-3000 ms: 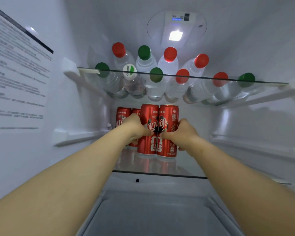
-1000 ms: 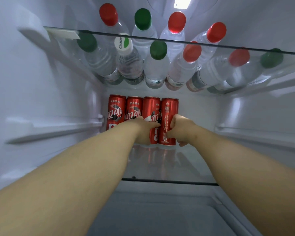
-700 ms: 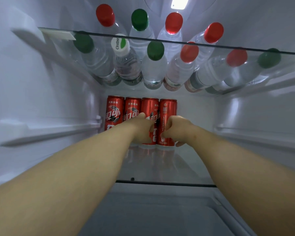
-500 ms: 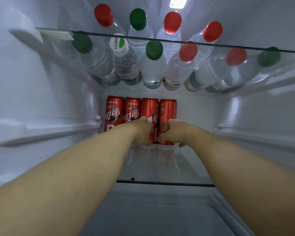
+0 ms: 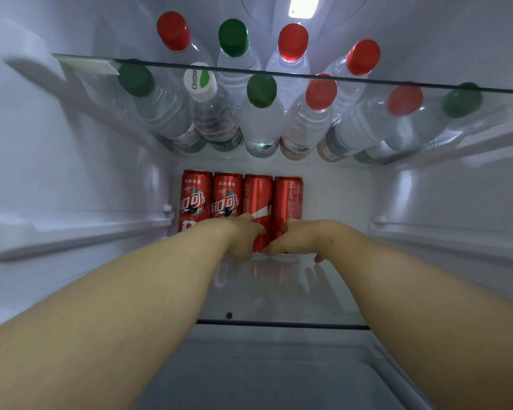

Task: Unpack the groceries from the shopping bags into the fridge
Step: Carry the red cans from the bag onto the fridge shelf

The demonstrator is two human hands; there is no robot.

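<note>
Several red cola cans stand in a row against the back wall on the lower glass shelf (image 5: 279, 300) of the fridge. My left hand (image 5: 240, 239) grips the lower part of the third can (image 5: 258, 196), which shows a white ribbon mark. My right hand (image 5: 299, 238) holds the bottom of the rightmost can (image 5: 289, 196), with its fingers curled in front of it. The two cans on the left (image 5: 211, 199) stand untouched with their logos facing me. Both forearms reach in from the bottom corners of the view.
Several water bottles (image 5: 261, 119) with red and green caps fill the upper glass shelf (image 5: 427, 85). Shelf rails run along the left wall (image 5: 71, 232) and the right wall (image 5: 444, 232). A drawer cover (image 5: 264, 374) lies below. Bare shelf shows right of the cans.
Both held cans went to the back, into line with the other two. In the last half second they have turned, so different print faces me. My hands sit lower on them.
</note>
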